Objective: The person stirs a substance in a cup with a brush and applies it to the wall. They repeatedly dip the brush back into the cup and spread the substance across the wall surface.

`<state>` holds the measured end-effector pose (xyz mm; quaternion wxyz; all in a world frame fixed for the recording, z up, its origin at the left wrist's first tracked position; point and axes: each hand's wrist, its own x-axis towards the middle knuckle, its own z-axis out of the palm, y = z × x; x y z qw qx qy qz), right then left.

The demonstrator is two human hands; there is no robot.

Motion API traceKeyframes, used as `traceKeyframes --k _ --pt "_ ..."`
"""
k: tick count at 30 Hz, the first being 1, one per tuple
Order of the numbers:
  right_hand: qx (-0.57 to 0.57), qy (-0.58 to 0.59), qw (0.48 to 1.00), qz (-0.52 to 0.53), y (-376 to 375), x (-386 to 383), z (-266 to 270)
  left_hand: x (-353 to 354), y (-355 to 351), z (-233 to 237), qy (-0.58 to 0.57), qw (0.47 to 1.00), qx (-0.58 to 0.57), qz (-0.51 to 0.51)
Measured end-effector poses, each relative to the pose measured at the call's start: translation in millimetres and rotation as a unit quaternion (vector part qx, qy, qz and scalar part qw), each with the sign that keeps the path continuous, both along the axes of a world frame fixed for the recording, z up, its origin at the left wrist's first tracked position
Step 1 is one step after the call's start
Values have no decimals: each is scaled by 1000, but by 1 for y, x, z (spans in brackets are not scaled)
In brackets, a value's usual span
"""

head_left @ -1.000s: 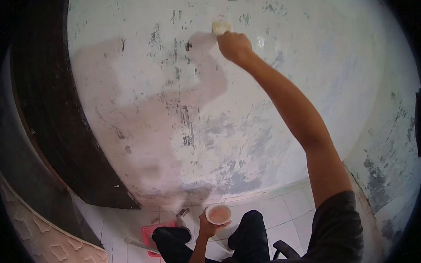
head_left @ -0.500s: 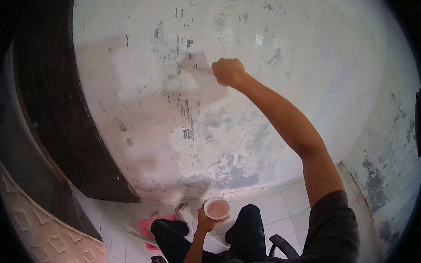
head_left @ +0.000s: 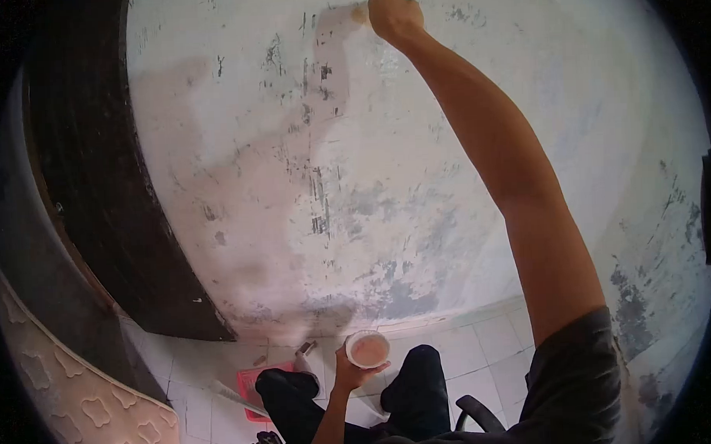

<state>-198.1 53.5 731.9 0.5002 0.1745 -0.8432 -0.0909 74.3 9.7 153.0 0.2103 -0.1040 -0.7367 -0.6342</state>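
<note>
My right hand point(head_left: 396, 18) is raised high against a scuffed white wall point(head_left: 416, 157), its fingers curled closed. A small tan thing point(head_left: 358, 16) pokes out on the left side of the fist; I cannot tell its kind, as the fingers hide most of it. Low down, above the floor, my left hand point(head_left: 350, 372) holds a white tub point(head_left: 368, 350) from the side and below. Pinkish-beige stuff lies inside the tub, whose open top faces up. The right arm's shadow falls on the wall to the left.
A dark wooden door point(head_left: 95, 176) stands at the left. Beside my bent knees lies a pink basket point(head_left: 250, 382) on the white tiled floor point(head_left: 485, 358). A patterned mattress-like panel point(head_left: 87, 396) leans at lower left. Dark peeled patches mark the wall.
My right hand has gone up the wall and slightly right, with its shadow following upward. The left hand and the tub have stayed nearly still.
</note>
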Motion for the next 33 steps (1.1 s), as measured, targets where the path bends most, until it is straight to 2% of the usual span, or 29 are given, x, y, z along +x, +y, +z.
traceKeyframes --k 8,10,11,13,14,16,18,19,21,26,27,29,31,33 --pt "3 25 999 -30 -2 -9 18 7 -9 7 -8 999 33 14" --pt "-25 99 995 11 0 -12 19 5 -10 6 -9 1000 26 11" --pt "-25 98 995 9 1 -14 20 5 -11 6 -13 999 29 15" --pt "-10 2 999 -38 2 -11 19 4 -11 7 -20 999 33 17" --pt "-11 0 999 -40 2 -12 12 3 -11 7 -10 999 24 21" --pt "-28 -24 999 5 2 -22 -7 2 -11 6 -2 1000 12 23" --pt "-20 -66 997 22 0 -17 -34 2 -7 3 -35 997 66 8" --pt "11 -61 997 49 1 -18 -48 2 -6 2 -35 997 67 7" --pt "14 -76 997 18 -6 -14 -71 5 -2 0 -5 999 36 37" --pt "118 -197 973 -10 -9 12 -118 6 5 4 -24 998 51 3" --pt "116 -198 973 -11 -8 16 -124 9 6 8 -14 998 63 -3" --pt "181 -275 943 -40 -8 23 -132 17 8 13 -19 998 54 -5" --pt "172 -291 940 -43 -3 32 -126 17 9 14 -20 999 47 -3" --pt "214 -312 924 -57 2 33 -115 20 8 7 -38 997 53 -33"
